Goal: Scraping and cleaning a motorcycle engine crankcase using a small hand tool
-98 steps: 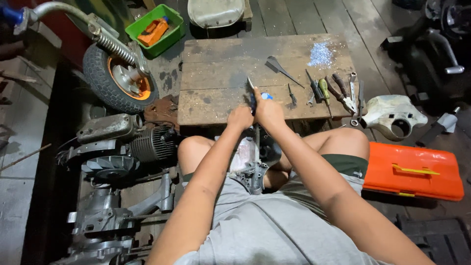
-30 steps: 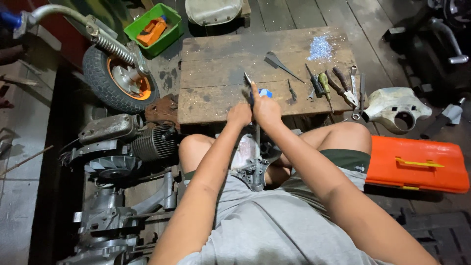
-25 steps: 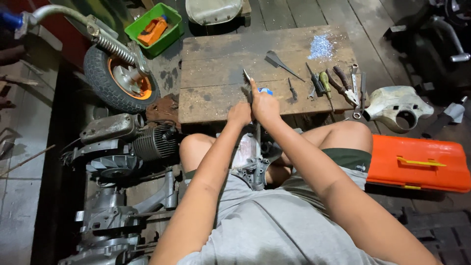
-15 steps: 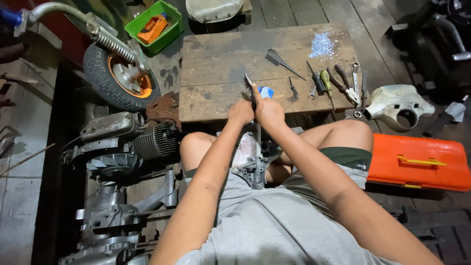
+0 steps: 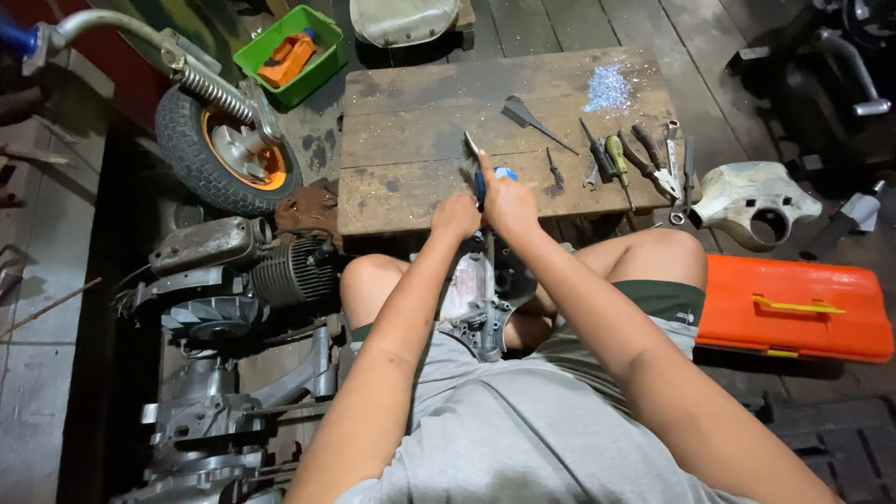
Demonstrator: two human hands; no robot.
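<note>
I sit cross-legged with a grey metal engine casing (image 5: 478, 308) between my knees. My right hand (image 5: 509, 201) grips a blue-handled tool (image 5: 478, 173) whose thin blade points up over the near edge of a low wooden table (image 5: 411, 121). My left hand (image 5: 455, 215) is closed right beside it, touching the same tool or the part under it; which one is hidden by the fingers.
Screwdrivers, pliers and wrenches (image 5: 644, 159) lie on the table's right side, with pale shavings (image 5: 609, 89) behind them. An orange toolbox (image 5: 793, 306) sits at my right. A small wheel (image 5: 224, 154), an engine (image 5: 252, 280) and a green bin (image 5: 289, 42) stand to the left.
Both hands stay together at the table's near edge. The tool's blade has shifted only slightly; nothing was picked up or put down.
</note>
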